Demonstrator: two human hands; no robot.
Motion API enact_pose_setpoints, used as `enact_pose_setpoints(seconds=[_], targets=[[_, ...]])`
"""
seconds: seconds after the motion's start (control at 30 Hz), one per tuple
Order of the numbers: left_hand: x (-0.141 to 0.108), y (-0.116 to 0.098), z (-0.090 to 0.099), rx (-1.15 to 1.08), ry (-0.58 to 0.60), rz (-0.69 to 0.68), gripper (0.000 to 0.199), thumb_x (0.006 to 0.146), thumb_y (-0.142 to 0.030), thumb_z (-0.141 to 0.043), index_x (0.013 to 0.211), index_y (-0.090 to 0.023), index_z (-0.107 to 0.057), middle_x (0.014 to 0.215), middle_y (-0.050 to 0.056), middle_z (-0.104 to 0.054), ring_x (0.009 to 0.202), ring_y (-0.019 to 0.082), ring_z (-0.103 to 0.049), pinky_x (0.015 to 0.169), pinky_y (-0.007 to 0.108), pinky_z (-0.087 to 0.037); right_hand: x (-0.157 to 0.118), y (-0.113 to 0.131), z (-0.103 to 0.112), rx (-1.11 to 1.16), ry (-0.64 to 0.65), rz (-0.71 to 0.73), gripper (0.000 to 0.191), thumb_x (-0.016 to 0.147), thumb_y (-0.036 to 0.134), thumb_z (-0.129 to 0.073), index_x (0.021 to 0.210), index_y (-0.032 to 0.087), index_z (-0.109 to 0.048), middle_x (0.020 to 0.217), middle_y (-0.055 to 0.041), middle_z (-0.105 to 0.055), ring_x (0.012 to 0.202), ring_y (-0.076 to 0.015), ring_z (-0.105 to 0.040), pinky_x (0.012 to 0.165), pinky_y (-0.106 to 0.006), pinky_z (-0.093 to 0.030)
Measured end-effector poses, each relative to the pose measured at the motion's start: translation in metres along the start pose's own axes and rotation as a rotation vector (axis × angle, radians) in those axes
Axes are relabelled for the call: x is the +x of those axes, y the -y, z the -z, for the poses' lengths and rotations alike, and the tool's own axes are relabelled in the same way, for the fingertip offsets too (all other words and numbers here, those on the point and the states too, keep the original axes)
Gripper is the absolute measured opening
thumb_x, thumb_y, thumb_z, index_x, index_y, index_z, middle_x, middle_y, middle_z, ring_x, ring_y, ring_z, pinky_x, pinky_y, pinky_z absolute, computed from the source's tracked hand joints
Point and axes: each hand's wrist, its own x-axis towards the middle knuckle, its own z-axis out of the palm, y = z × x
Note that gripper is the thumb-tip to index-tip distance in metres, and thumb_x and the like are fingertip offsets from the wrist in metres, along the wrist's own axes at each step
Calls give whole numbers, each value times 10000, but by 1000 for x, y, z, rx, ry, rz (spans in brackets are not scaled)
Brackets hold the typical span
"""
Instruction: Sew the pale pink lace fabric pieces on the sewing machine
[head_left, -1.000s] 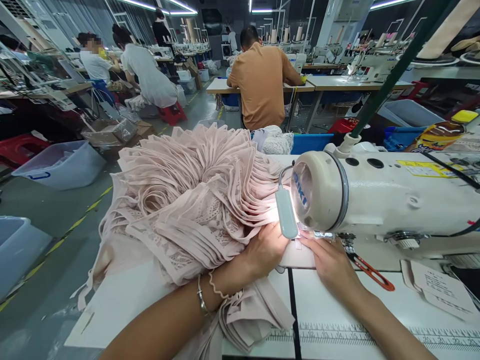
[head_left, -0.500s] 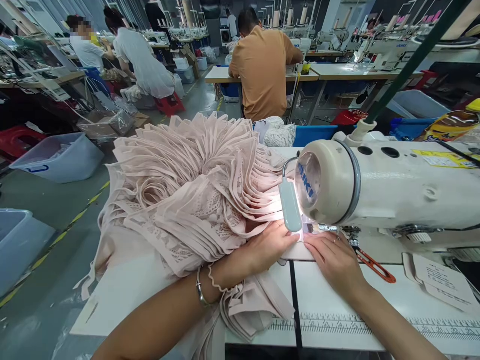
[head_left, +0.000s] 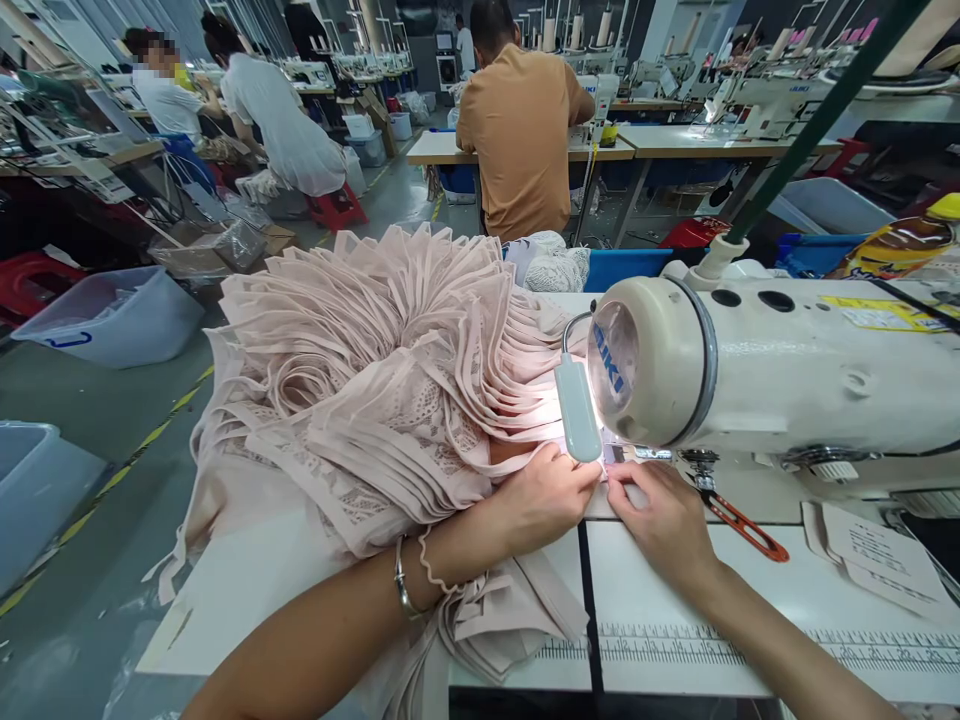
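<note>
My left hand [head_left: 546, 498] is closed, fingers curled on the edge of a pale pink fabric piece just below the lamp of the sewing machine [head_left: 795, 370]. Close beside it, my right hand [head_left: 660, 515] pinches the same fabric at its thumb and fingertips, in front of the needle area. The small bit of fabric between the fingertips is mostly hidden and brightly lit. A big fanned pile of pale pink lace-trimmed pieces [head_left: 390, 370] lies left of the machine, behind my left forearm. More of the fabric [head_left: 510, 605] hangs below that forearm.
Orange thread snips [head_left: 746, 525] and written cards [head_left: 885, 560] lie right of my right hand. A ruler strip [head_left: 675, 645] runs along the table's front. Plastic bins [head_left: 112, 320] stand on the floor at left. A co-worker in a brown shirt [head_left: 517, 140] sits ahead.
Both hands have gone from flatter fingers to a curled pinch at the fabric. My right thumb has drawn in under the fingers. The pile stays in place.
</note>
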Motion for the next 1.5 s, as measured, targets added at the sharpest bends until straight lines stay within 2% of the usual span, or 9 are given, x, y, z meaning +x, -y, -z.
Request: enact_pose_setpoints(seconds=[0.1,0.27,0.47,0.67,0.83,0.93,1.03,1.27,1.5], targets=[[0,2,-2,-10,-53,24,290,997,-44,-330,857,-136,-566,828,40,-548,711,164,-492,660,319,-386,0,-5,5,86,31,-56,171,958,171,-522,831,226,-623,750,23,-702,690,-130,-658,687,-256,-500],[0,7,-11,-46,-110,16,324,1004,-45,-308,854,-131,-583,793,52,-560,782,178,-533,701,299,-425,-1,-9,12,113,73,53,165,967,147,-528,935,222,-672,864,5,-741,841,-146,-687,773,-266,-533],[-1,8,-13,-55,-151,-4,353,984,-14,-293,834,-115,-596,794,68,-570,779,185,-531,707,302,-437,0,-9,14,107,44,94,184,925,91,-543,956,207,-682,859,-7,-740,836,-148,-685,764,-264,-526],[0,5,-16,-47,-179,7,344,970,-4,-320,776,-132,-573,749,48,-543,734,177,-521,682,295,-423,-1,-9,18,115,83,159,280,882,61,-508,1022,195,-710,920,-25,-755,901,-170,-689,781,-290,-527],[-3,3,-15,-72,-143,55,326,970,-14,-332,755,-155,-532,772,45,-544,725,172,-506,673,294,-428,-3,-12,17,59,123,190,322,879,63,-495,1009,219,-745,988,-20,-755,946,-162,-680,788,-285,-531],[-8,3,-10,-166,-131,136,255,989,-52,-335,874,-160,-535,902,63,-574,833,187,-526,757,314,-464,-4,-15,16,64,165,133,366,895,62,-457,965,254,-760,995,-8,-751,919,-144,-684,741,-263,-529],[-12,3,-6,-230,-77,157,213,988,-55,-339,977,-165,-521,1038,80,-584,941,195,-540,839,326,-481,-7,-18,15,82,192,75,398,897,70,-440,922,288,-772,987,1,-742,849,-135,-689,701,-264,-528],[-14,3,-5,-239,-4,153,218,940,-17,-370,1030,-159,-508,1108,99,-587,1052,223,-541,892,351,-499,-13,-23,12,23,225,78,386,921,112,-446,954,320,-770,1127,12,-738,992,-180,-687,921,-369,-515],[-10,6,-4,-260,-6,135,286,872,29,-397,1063,-161,-493,1113,89,-588,1038,218,-546,911,361,-494,-15,-23,8,1,189,101,378,931,91,-427,974,294,-743,1131,16,-741,929,-178,-683,950,-398,-470]])
